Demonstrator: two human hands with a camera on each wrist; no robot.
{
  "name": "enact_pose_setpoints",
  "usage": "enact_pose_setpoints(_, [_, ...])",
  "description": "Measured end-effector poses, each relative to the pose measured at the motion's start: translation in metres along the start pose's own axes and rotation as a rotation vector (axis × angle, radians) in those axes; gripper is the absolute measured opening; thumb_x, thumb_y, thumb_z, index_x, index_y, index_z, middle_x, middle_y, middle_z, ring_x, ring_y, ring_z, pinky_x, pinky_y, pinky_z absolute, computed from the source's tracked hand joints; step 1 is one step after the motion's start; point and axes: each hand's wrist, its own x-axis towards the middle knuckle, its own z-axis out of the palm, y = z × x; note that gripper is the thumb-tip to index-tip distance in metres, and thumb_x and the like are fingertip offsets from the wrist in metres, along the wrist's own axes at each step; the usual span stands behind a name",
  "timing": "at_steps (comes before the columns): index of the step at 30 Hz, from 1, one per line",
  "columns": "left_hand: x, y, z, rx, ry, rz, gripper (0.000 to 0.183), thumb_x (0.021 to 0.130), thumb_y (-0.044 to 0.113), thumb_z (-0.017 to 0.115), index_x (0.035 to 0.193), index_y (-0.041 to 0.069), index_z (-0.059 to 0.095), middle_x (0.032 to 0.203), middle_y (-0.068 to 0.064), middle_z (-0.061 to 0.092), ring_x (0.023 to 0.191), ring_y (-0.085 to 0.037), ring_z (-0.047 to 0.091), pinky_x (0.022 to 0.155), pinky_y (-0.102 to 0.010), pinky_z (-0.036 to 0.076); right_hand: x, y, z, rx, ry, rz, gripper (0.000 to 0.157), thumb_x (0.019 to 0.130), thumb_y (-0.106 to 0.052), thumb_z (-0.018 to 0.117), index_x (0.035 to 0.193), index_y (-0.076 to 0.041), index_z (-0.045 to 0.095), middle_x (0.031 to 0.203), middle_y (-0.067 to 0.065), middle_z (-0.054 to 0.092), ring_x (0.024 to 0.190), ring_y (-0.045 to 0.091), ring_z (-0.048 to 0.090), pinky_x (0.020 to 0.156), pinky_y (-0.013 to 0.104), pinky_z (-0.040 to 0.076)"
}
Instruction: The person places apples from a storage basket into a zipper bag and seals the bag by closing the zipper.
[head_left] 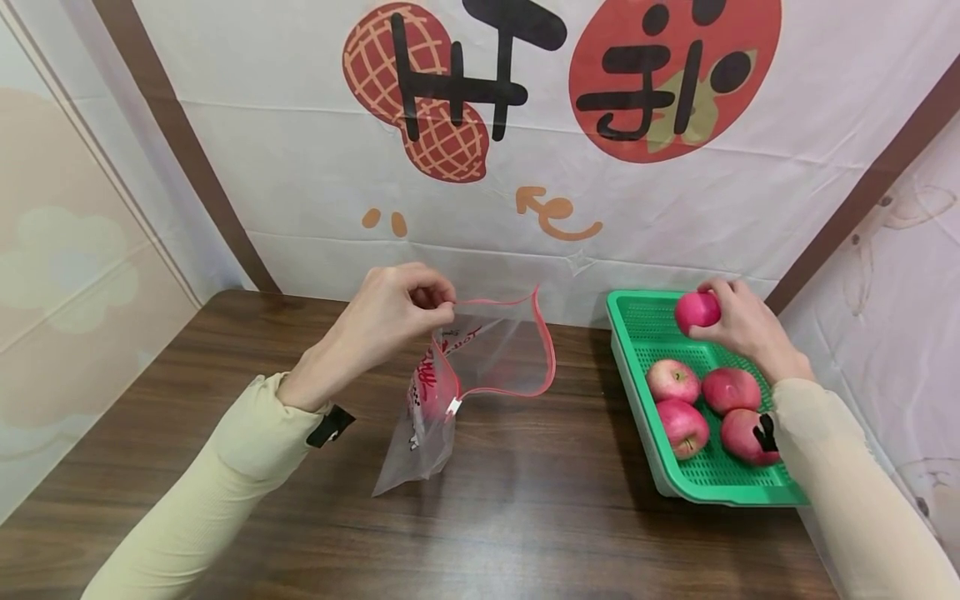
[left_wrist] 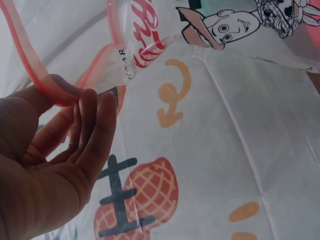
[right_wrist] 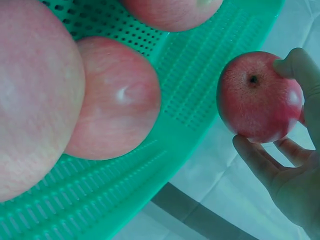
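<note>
My left hand (head_left: 390,308) pinches the red-edged rim of a clear zip bag (head_left: 495,346) between thumb and fingers. The bag hangs with its mouth spread wide, a white slider (head_left: 453,407) at the front of the rim, and something reddish shows through its printed side. In the left wrist view the red zip strip (left_wrist: 35,75) runs into the fingertips. Over the far part of a green basket (head_left: 630,392), my right hand (head_left: 742,325) grips a red apple (head_left: 697,312). The right wrist view shows that apple (right_wrist: 260,97) held between thumb and fingers, raised off the others.
Several apples (head_left: 682,429) lie in the basket at the right of the brown wooden table (head_left: 540,517). A white printed cloth (head_left: 300,167) hangs behind the table, with more cloth (head_left: 911,333) at the right side and a pale panel (head_left: 67,250) at the left.
</note>
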Motion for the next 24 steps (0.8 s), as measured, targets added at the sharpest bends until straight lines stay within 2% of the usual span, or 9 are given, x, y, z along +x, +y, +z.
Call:
enact_pose_setpoints(4, [0.0, 0.0, 0.0, -0.002, 0.003, 0.001, 0.01, 0.08, 0.011, 0.066, 0.08, 0.019, 0.072, 0.08, 0.005, 0.066, 0.071, -0.009, 0.059, 0.063, -0.022, 0.047, 0.001, -0.005, -0.002, 0.01, 0.011, -0.008, 0.068, 0.079, -0.027, 0.08, 0.133, -0.003, 0.046, 0.125, 0.026, 0.044, 0.106, 0.042, 0.047, 0.078, 0.059, 0.052])
enact_pose_setpoints(10, [-0.001, -0.001, 0.0, -0.012, 0.007, -0.002, 0.009, 0.08, 0.011, 0.067, 0.081, 0.019, 0.072, 0.08, 0.005, 0.066, 0.07, -0.009, 0.059, 0.063, -0.023, 0.048, 0.001, -0.02, -0.011, 0.012, 0.071, -0.062, 0.071, 0.074, -0.025, 0.084, 0.132, -0.004, 0.048, 0.122, 0.024, 0.047, 0.105, 0.041, 0.048, 0.074, 0.059, 0.053])
enact_pose_setpoints(24, [0.001, -0.001, 0.0, -0.016, 0.005, -0.016, 0.008, 0.081, 0.012, 0.067, 0.081, 0.019, 0.072, 0.078, 0.006, 0.067, 0.068, -0.009, 0.06, 0.062, -0.024, 0.048, 0.012, -0.089, -0.038, 0.025, 0.185, -0.223, 0.074, 0.068, -0.022, 0.086, 0.132, -0.008, 0.051, 0.124, 0.02, 0.05, 0.108, 0.037, 0.051, 0.077, 0.058, 0.054])
